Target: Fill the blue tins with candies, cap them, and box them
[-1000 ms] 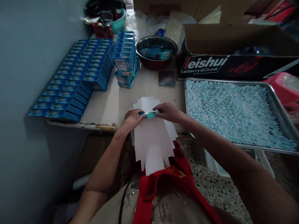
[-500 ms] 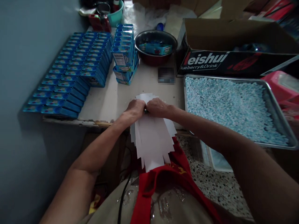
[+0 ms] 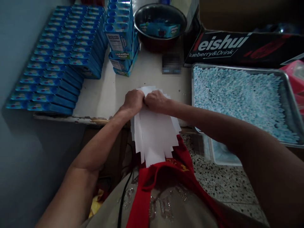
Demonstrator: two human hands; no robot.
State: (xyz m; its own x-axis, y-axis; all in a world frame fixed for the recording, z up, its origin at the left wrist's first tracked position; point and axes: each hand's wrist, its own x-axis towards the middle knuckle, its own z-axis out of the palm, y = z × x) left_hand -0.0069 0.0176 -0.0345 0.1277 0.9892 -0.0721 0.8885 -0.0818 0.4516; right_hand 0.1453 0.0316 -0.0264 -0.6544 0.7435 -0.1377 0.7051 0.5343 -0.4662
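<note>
A fanned pile of white paper sheets [image 3: 156, 129] runs from the table edge down onto the red apron [image 3: 142, 190]. Near the pile's far end, my left hand [image 3: 134, 100] is closed, knuckles up. Right beside it, touching or nearly so, my right hand [image 3: 156, 100] is closed too. Both rest over the paper, fingers curled under and thumbs close together. Whatever the fingers pinch is hidden beneath the hands.
Rows of blue candy boxes [image 3: 55, 66] fill the left, beside a taller stack [image 3: 120, 38]. A metal bowl [image 3: 160, 41] holds similar boxes. At right, a tray [image 3: 193, 95] of small pale-blue pieces [image 3: 237, 98] lies before a black carton [image 3: 237, 47].
The view has tipped down and closer, so the table things sit higher in the picture. Both hands stay closed together over the paper; the small gap between them has narrowed.
</note>
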